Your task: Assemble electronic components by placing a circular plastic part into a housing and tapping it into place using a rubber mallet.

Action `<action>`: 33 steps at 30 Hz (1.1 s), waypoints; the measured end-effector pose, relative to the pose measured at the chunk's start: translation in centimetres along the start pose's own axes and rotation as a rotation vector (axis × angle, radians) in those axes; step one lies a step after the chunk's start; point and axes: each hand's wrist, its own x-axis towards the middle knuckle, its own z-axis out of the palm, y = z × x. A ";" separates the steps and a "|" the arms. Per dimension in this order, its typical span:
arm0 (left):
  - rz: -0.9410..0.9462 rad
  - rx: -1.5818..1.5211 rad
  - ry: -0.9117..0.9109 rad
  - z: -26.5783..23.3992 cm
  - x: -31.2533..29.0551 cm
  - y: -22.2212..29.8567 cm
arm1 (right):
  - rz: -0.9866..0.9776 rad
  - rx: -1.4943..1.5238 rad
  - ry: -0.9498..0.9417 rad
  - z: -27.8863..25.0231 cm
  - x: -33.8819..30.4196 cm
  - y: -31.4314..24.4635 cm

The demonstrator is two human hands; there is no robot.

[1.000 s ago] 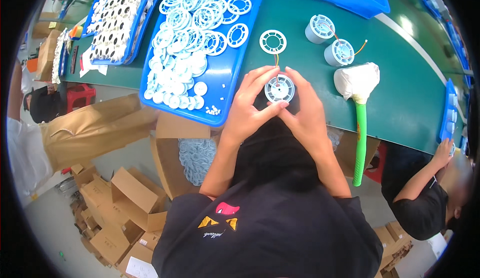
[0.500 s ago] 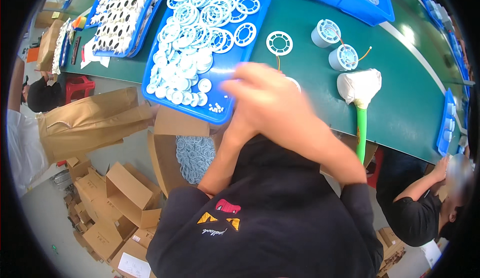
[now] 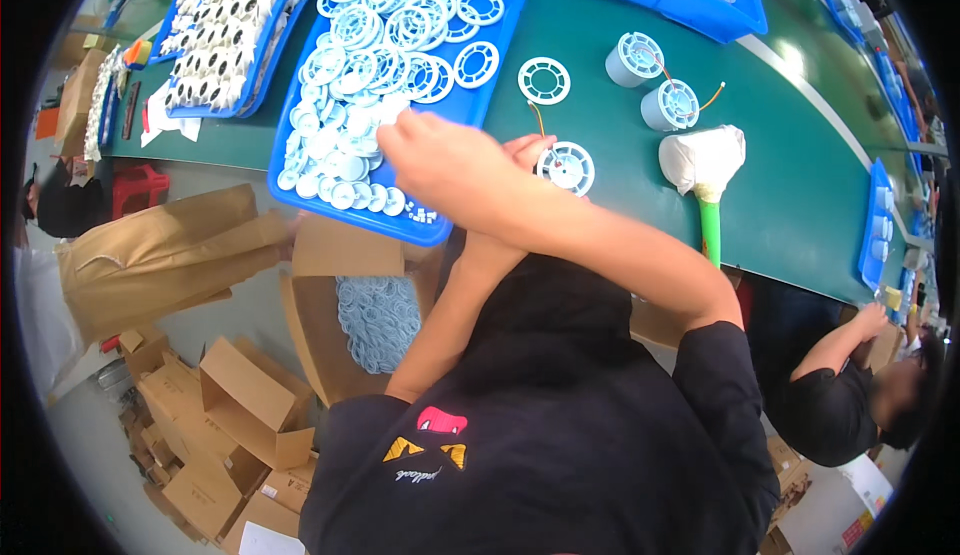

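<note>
My right hand (image 3: 430, 160) crosses over my left forearm and reaches into the blue tray (image 3: 462, 105). Its fingers are pinched together at the heap of small pale discs (image 3: 335, 140); whatever lies between the fingertips is too small to make out. Partly covered by the right arm, my left hand (image 3: 528, 150) grips a pale blue round housing (image 3: 566, 169) with a spoked top and a thin wire rising beside it. Loose spoked rings (image 3: 400, 25) fill the tray's far part. One white ring (image 3: 544, 81) lies flat on the green table, beyond the left hand.
Two wired pale blue housings (image 3: 668, 105) stand at the right, behind a white-wrapped mallet head with a green handle (image 3: 710, 220). A blue bin (image 3: 640, 0) is at the back. White parts fill a tray (image 3: 235, 35) at left. Cardboard boxes (image 3: 250, 395) sit below; other people are nearby.
My right hand has moved left into the tray, onto the discs. The left hand's housing, mostly covered before, now shows. The whole view has shifted slightly.
</note>
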 end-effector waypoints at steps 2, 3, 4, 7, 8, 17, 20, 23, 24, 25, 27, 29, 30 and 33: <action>-0.033 -0.059 -0.017 -0.1 -0.3 0.0 | 0.201 0.226 0.144 -4.1 -2.4 0.8; -0.032 -0.034 -0.024 -0.4 -0.4 0.0 | 0.291 0.340 0.197 -6.6 -3.9 1.2; -0.032 -0.008 -0.030 -0.5 -0.5 0.1 | 0.346 0.368 0.196 -8.7 -5.6 1.8; 0.036 0.020 0.050 -0.8 0.8 1.1 | 0.530 0.466 0.159 -11.3 -9.6 2.7; 0.039 0.041 0.042 -0.6 1.0 0.9 | 0.593 0.537 0.127 -11.5 -10.6 3.0; 0.038 0.076 0.041 -0.6 0.8 0.9 | 0.568 0.367 0.136 -10.6 -10.8 2.9; 0.025 0.064 0.053 -0.5 0.6 0.8 | 0.618 0.395 0.121 -11.1 -9.9 3.7; 0.020 0.049 0.060 -0.4 0.8 1.0 | 0.420 0.217 0.209 -10.3 -8.2 6.9; 0.022 0.050 0.063 -0.4 0.8 1.3 | 0.285 0.060 0.243 -9.3 -7.8 8.4; 0.026 0.051 0.058 -0.4 0.6 1.4 | 0.201 -0.144 0.181 -8.7 -7.4 9.5; 0.013 0.073 0.081 -0.2 0.6 1.2 | 0.215 -0.136 0.089 -7.8 -7.2 10.8; 0.023 0.071 0.086 -0.1 0.7 1.2 | 0.207 -0.139 0.002 -7.4 -7.2 11.6; 0.028 0.067 0.090 -0.1 0.7 1.3 | 0.204 -0.138 0.003 -7.4 -7.3 11.7; 0.054 0.101 0.090 0.1 0.6 1.0 | 0.165 -0.213 -0.009 -7.2 -7.5 11.9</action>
